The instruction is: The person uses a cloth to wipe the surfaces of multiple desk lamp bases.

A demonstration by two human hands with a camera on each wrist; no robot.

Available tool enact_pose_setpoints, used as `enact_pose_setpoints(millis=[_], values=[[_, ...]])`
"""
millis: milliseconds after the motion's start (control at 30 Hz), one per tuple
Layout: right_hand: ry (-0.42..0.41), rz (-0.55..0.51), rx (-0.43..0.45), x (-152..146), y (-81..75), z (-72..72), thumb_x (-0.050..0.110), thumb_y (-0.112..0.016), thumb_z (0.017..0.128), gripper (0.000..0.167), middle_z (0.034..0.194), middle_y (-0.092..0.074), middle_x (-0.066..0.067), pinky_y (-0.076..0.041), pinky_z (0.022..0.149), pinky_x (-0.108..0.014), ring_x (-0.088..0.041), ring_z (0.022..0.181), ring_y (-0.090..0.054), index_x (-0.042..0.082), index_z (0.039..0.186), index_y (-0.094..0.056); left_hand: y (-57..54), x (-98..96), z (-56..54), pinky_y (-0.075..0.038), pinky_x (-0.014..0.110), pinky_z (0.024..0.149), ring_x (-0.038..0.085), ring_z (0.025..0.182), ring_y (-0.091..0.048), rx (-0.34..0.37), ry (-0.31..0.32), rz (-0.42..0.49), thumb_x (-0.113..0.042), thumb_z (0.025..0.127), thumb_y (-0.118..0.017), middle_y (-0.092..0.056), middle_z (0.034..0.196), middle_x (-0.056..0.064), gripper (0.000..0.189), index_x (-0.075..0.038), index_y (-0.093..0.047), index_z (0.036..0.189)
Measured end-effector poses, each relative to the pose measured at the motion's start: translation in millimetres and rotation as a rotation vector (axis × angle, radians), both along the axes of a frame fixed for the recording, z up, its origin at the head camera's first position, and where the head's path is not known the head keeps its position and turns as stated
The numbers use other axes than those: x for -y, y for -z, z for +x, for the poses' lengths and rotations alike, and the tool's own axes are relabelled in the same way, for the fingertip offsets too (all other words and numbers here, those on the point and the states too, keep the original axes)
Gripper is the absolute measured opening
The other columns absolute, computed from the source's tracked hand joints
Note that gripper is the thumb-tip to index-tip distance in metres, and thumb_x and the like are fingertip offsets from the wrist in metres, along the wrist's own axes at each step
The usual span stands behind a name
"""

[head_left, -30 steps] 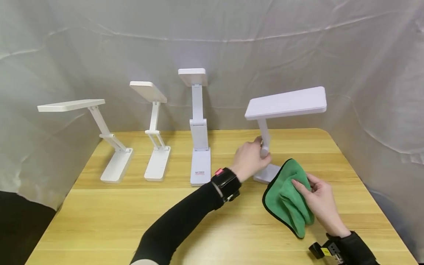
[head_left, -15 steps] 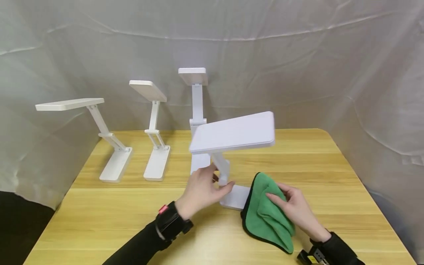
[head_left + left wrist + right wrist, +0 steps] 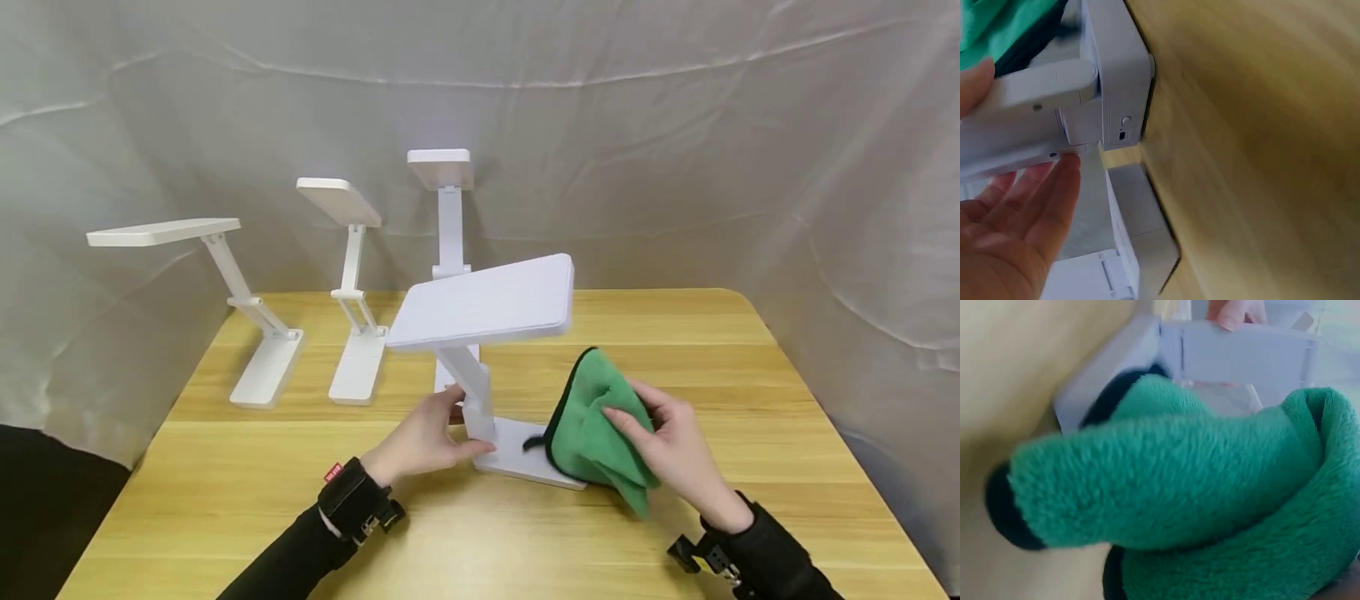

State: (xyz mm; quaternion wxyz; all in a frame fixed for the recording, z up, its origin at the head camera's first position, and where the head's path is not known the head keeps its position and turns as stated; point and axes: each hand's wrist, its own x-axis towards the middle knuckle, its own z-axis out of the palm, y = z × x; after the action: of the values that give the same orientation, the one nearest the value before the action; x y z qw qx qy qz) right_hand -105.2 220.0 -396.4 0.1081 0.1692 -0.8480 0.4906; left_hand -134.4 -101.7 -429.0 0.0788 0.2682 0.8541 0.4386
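Observation:
A white folding desk lamp [image 3: 483, 302] stands near the middle of the table, its panel head tilted above its base [image 3: 517, 454]. My left hand [image 3: 423, 442] holds the lower part of its stem, thumb in front and fingers behind. In the left wrist view those fingers [image 3: 1060, 194] lie along the stem, close to the base end with a small port. My right hand [image 3: 678, 437] pinches a green plush cloth [image 3: 600, 417] with black edging. The cloth hangs over the right end of the base and hides part of it. Folds of cloth [image 3: 1166, 475] fill the right wrist view.
Three more white lamps stand behind and to the left: a far-left lamp [image 3: 258, 367], a second lamp [image 3: 358, 367] and a third lamp [image 3: 450, 225] partly hidden by the held one. Grey fabric [image 3: 637, 150] hangs behind the wooden table [image 3: 750, 375].
My left hand has brought the lamp left and nearer from the right side of the table. My right hand has come left with the cloth, which now overlaps more of the base.

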Motion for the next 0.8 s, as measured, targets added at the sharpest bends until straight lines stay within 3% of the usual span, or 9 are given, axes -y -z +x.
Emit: enact_pose_setpoints(millis=[167,267,433,567,633,800], values=[[-0.024,0.156,-0.275,0.2,-4.3,1.6,-0.013,-0.076,0.078,0.049,0.11,-0.075,-0.02,-0.053,0.078,-0.006,-0.006,0.091,-0.072,-0.002,0.125,-0.067,-7.0,-11.9,-9.1,-0.062,0.034,0.088,0.024,0.099,-0.075,-0.026,0.022,-0.061,-0.015,0.088,-0.075,-0.073,0.113,0.015,0.054,0.004,-0.052,0.134],[-0.104,0.276,-0.326,3.9,3.3,1.7,-0.011,-0.078,0.076,0.053,0.114,-0.075,-0.017,-0.055,0.085,-0.011,-0.02,0.096,-0.074,-0.002,0.127,-0.066,-12.4,-20.5,-19.0,-0.062,0.033,0.086,0.028,0.099,-0.074,-0.025,0.024,-0.102,-0.01,0.089,-0.072,-0.073,0.114,0.02,0.045,0.006,-0.057,0.128],[-0.245,0.438,-0.234,16.9,21.2,-4.3,0.006,-0.076,0.087,0.052,0.131,-0.069,-0.016,-0.061,0.09,-0.038,-0.028,0.113,-0.07,0.002,0.137,-0.06,-15.6,-33.1,-43.2,-0.062,0.033,0.082,0.031,0.097,-0.074,0.002,-0.001,-0.138,-0.008,0.089,-0.069,-0.072,0.115,0.024,0.04,0.007,-0.061,0.126],[-0.364,0.64,-0.117,29.3,33.5,-14.2,0.027,-0.07,0.096,0.056,0.148,-0.054,-0.021,-0.05,0.107,-0.05,-0.036,0.135,-0.055,0.003,0.143,-0.054,-15.1,-42.2,-63.3,-0.061,0.037,0.09,0.032,0.106,-0.072,0.067,-0.007,-0.151,-0.013,0.095,-0.065,-0.07,0.124,0.024,0.041,0.005,-0.059,0.131],[-0.411,0.714,-0.1,34.2,38.0,-19.8,0.031,-0.066,0.098,0.057,0.151,-0.049,-0.026,-0.044,0.112,-0.055,-0.042,0.141,-0.047,0.002,0.145,-0.052,-15.4,-47.0,-72.3,-0.059,0.039,0.095,0.032,0.112,-0.07,0.083,-0.005,-0.166,-0.015,0.098,-0.062,-0.068,0.128,0.023,0.041,0.004,-0.058,0.134],[-0.456,0.757,-0.11,38.4,42.8,-28.5,0.034,-0.062,0.1,0.055,0.154,-0.044,-0.028,-0.037,0.116,-0.062,-0.045,0.144,-0.041,0.003,0.145,-0.052,-18.1,-56.8,-87.8,-0.055,0.043,0.102,0.032,0.119,-0.066,0.11,0.008,-0.19,-0.015,0.101,-0.057,-0.066,0.131,0.021,0.041,0.003,-0.055,0.137]])
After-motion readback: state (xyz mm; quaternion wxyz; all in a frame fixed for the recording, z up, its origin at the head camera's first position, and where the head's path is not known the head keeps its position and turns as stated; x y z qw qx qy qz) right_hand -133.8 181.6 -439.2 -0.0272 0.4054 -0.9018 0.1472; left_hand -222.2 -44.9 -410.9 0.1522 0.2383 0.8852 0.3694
